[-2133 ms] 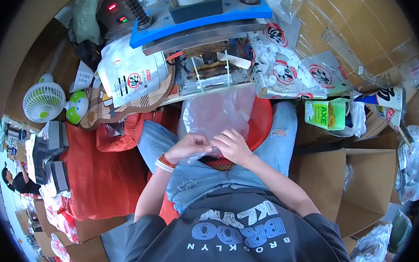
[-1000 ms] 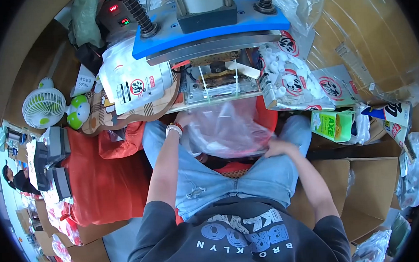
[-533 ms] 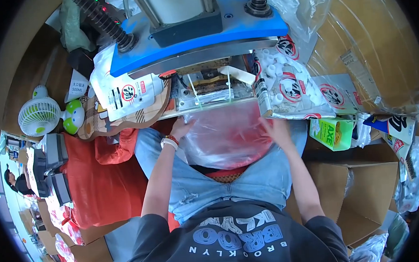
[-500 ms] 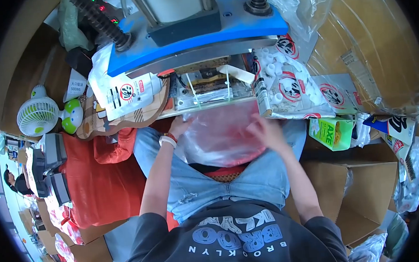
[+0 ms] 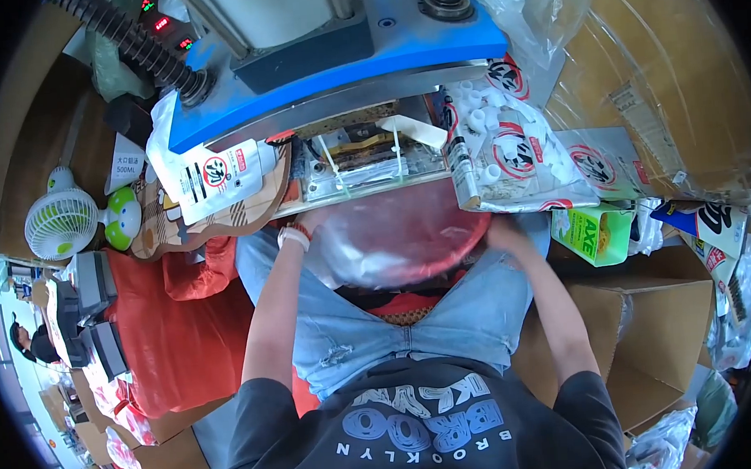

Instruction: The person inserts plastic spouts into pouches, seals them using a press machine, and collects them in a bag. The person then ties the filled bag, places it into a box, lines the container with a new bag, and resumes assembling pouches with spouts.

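Note:
On my lap, under the front edge of the press, lies a round red-rimmed basin (image 5: pixel 477 242) with clear plastic (image 5: pixel 367 243) in or over it, blurred by motion. My left hand (image 5: pixel 313 220) is at its left side, its fingers smeared and partly hidden by the plastic and the bench edge. At the right rim is my right hand (image 5: pixel 503 231), also blurred, its fingers out of clear sight. A blue press (image 5: pixel 341 86) with a white cylinder stands above the bench. Below its plate sits a metal fixture (image 5: pixel 371 159) with white ties and a white strip.
A printed white spout pouch (image 5: pixel 217 180) lies on the wavy wooden board (image 5: pixel 245 215). At right, more pouches with white spouts (image 5: pixel 508 153) lie stacked. A small fan (image 5: pixel 61 221), a green AXE box (image 5: pixel 595 236), an open carton (image 5: pixel 656 329) and red cloth (image 5: pixel 167 333) surround me.
My right hand has moved from over the plastic down to the basin's right rim. The red rim shows more now. My left hand has shifted slightly left, and the whole view has shifted a little.

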The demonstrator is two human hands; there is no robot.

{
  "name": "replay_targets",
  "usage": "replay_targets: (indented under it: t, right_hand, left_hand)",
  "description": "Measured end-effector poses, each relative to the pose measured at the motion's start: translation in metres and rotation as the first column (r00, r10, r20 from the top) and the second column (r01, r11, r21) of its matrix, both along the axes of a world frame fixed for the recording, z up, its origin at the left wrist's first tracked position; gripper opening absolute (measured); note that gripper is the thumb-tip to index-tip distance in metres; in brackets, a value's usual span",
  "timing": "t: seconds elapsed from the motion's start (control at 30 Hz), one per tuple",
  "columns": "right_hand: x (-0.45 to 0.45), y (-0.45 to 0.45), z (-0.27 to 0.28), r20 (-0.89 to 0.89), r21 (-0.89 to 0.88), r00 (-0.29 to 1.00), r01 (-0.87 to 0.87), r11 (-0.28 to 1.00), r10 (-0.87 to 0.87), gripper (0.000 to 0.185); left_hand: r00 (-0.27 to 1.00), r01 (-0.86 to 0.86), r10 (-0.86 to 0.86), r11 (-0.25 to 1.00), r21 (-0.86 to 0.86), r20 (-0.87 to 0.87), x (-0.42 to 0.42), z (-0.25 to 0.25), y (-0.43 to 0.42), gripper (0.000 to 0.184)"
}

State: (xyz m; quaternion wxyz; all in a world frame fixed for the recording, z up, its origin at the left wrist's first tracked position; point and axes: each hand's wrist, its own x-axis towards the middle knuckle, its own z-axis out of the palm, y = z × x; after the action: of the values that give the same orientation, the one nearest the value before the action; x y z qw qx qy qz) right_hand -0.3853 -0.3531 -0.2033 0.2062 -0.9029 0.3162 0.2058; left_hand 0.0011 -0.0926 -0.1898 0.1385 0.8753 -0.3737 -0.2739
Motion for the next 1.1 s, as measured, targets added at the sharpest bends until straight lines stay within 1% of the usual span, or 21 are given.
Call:
replay_targets:
  t: [0.03,0.07,0.13,0.2,0.23,0.3,0.33,0.37,0.4,0.43,0.47,0.5,0.53,0.6,0.7,0.8,0.97,1.07,1.1]
  right_hand:
    - [-0.005,-0.016,-0.002,0.293,-0.039,0.940,0.194,0.980,-0.175,0.049]
    - [-0.004,-0.034,0.000,0.292,-0.040,0.939,0.202,0.979,-0.181,0.049]
    - [0.001,-0.061,0.013,0.067,0.132,0.996,0.056,0.990,-0.065,0.067]
    - [0.009,-0.054,0.040,0.090,0.131,0.993,0.069,0.989,-0.082,0.071]
    - [0.015,-0.044,0.059,0.108,0.133,0.990,0.081,0.988,-0.096,0.074]
    - [0.018,-0.023,0.091,0.134,0.134,0.983,0.104,0.986,-0.122,0.081]
    - [0.016,-0.016,0.096,0.151,0.134,0.979,0.120,0.984,-0.140,0.084]
    - [0.007,-0.023,0.030,0.296,0.097,0.933,0.185,0.978,-0.206,0.086]
    - [0.000,-0.033,-0.038,0.439,0.065,0.862,0.252,0.965,-0.255,0.087]
    - [0.005,-0.030,-0.038,0.578,0.056,0.764,0.315,0.948,-0.288,0.080]
    - [0.014,-0.037,-0.053,0.630,0.020,0.720,0.357,0.934,-0.289,0.079]
    - [0.018,-0.042,-0.063,0.648,-0.006,0.701,0.396,0.918,-0.298,0.077]
    - [0.023,-0.045,-0.070,0.658,-0.016,0.687,0.423,0.906,-0.309,0.076]
    - [0.028,-0.050,-0.072,0.664,-0.018,0.671,0.456,0.890,-0.330,0.073]
    - [0.032,-0.059,-0.074,0.649,-0.004,0.664,0.492,0.871,-0.372,0.068]
    - [0.035,-0.066,-0.073,0.624,0.004,0.669,0.514,0.858,-0.403,0.064]
    - [0.037,-0.075,-0.076,0.596,0.017,0.673,0.535,0.844,-0.439,0.056]
    - [0.041,-0.083,-0.076,0.593,0.016,0.675,0.536,0.844,-0.440,0.052]
    - [0.043,-0.083,-0.077,0.592,0.023,0.675,0.532,0.846,-0.440,0.050]
  left_hand:
    - [0.999,0.026,-0.025,0.999,0.030,-0.031,-0.002,-0.003,0.003,0.081]
    - [0.997,0.048,-0.044,0.997,0.063,-0.064,-0.006,-0.003,0.008,0.083]
    - [0.992,0.059,-0.048,0.994,0.096,-0.113,-0.015,-0.002,0.020,0.087]
    - [0.996,0.007,-0.003,0.999,0.052,-0.084,-0.020,-0.015,0.025,0.090]
    - [0.994,0.016,0.000,0.988,0.154,-0.106,-0.018,-0.009,0.022,0.095]
    - [0.981,0.185,-0.171,0.968,0.172,-0.096,-0.019,0.038,0.015,0.099]
    - [0.979,0.205,-0.200,0.966,0.156,-0.047,-0.003,0.015,0.019,0.092]
    - [0.903,0.119,-0.161,0.984,-0.129,-0.397,0.016,-0.010,0.021,0.086]
    - [0.819,0.037,-0.182,0.963,-0.266,-0.544,0.029,-0.030,0.020,0.083]
    - [0.700,-0.060,-0.227,0.926,-0.373,-0.677,0.042,-0.049,0.020,0.080]
    - [0.622,-0.363,-0.169,0.803,-0.473,-0.765,0.049,-0.064,0.025,0.067]
    - [0.664,-0.455,-0.105,0.729,-0.512,-0.740,0.050,-0.072,0.024,0.066]
    - [0.736,-0.467,-0.020,0.709,-0.529,-0.677,0.045,-0.079,0.021,0.064]
    - [0.844,-0.425,0.134,0.758,-0.494,-0.520,0.038,-0.087,0.014,0.061]
    - [0.908,-0.379,0.251,0.835,-0.400,-0.336,0.035,-0.090,-0.007,0.057]
    - [0.926,-0.368,0.309,0.866,-0.337,-0.217,0.033,-0.091,-0.026,0.052]
    - [0.929,-0.370,0.351,0.886,-0.280,-0.114,0.031,-0.084,-0.033,0.045]
    - [0.943,-0.332,0.329,0.914,-0.232,-0.053,0.024,-0.075,-0.043,0.041]
    - [0.954,-0.298,0.297,0.930,-0.214,-0.035,0.019,-0.070,-0.046,0.040]
